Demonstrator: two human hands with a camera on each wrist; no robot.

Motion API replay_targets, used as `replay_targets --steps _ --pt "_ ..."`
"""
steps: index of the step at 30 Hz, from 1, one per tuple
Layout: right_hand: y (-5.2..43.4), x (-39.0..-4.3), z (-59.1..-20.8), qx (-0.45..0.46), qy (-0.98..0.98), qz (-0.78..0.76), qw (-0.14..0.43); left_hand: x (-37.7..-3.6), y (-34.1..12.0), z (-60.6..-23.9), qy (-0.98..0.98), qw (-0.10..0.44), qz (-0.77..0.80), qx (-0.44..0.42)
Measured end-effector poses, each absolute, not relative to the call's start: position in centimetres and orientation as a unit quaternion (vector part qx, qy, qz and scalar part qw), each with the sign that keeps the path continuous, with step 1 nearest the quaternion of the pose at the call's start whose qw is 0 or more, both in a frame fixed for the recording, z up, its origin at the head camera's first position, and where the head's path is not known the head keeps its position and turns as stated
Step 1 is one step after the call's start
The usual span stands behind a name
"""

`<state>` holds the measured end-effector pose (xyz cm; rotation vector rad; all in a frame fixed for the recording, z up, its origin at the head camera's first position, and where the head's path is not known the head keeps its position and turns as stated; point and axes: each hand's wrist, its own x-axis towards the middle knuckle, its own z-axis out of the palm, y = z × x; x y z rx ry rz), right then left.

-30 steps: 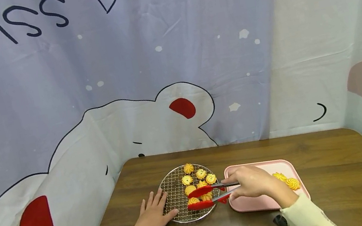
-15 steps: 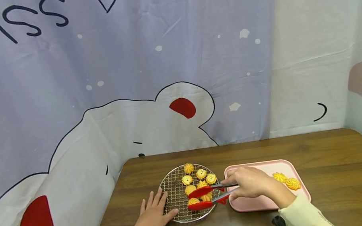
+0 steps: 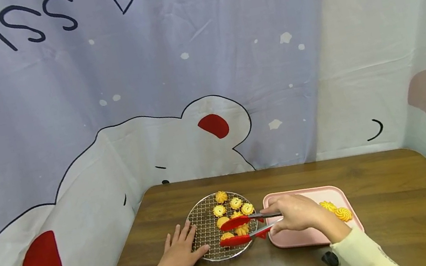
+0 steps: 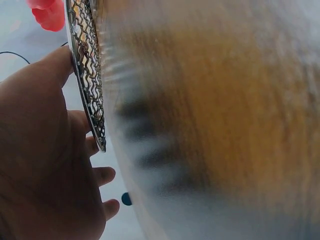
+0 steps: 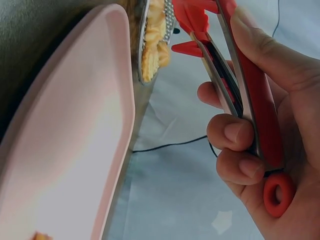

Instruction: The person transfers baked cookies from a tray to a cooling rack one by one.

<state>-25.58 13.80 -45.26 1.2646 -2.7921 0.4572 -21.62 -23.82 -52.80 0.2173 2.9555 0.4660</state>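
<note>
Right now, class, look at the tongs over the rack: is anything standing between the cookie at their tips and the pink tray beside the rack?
Nothing visible does. The right hand holds the red tongs with their tips around a cookie on the wire rack. The pink tray lies directly beside the rack, two cookies at its far end. The left hand rests on the rack's opposite edge.

A staged home-like setup: a wooden desk walled in by a cartoon bear curtain lettered "kiss".

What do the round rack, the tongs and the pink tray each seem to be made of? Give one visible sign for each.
Round rack: shiny metal wire; woven silver mesh.
Tongs: steel arms, red tips probably silicone; matte.
Pink tray: likely plastic; smooth, uniform, rounded rim.
</note>
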Motion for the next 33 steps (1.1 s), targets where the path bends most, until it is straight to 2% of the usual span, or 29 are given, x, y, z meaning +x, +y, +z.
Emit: replay_targets --steps 18,23,33 --pt "19.2 -24.3 -44.0 0.373 -0.913 0.161 0.043 -21.8 -24.0 -52.8 0.982 0.071 0.159 0.075" --pt "20.9 -24.0 -44.0 0.367 -0.915 0.151 0.068 -21.8 -24.0 -52.8 0.982 0.071 0.158 0.075" --pt "24.3 -22.7 -43.5 0.329 -0.931 0.147 0.052 -21.6 -23.9 -52.7 0.981 0.070 0.160 0.080"
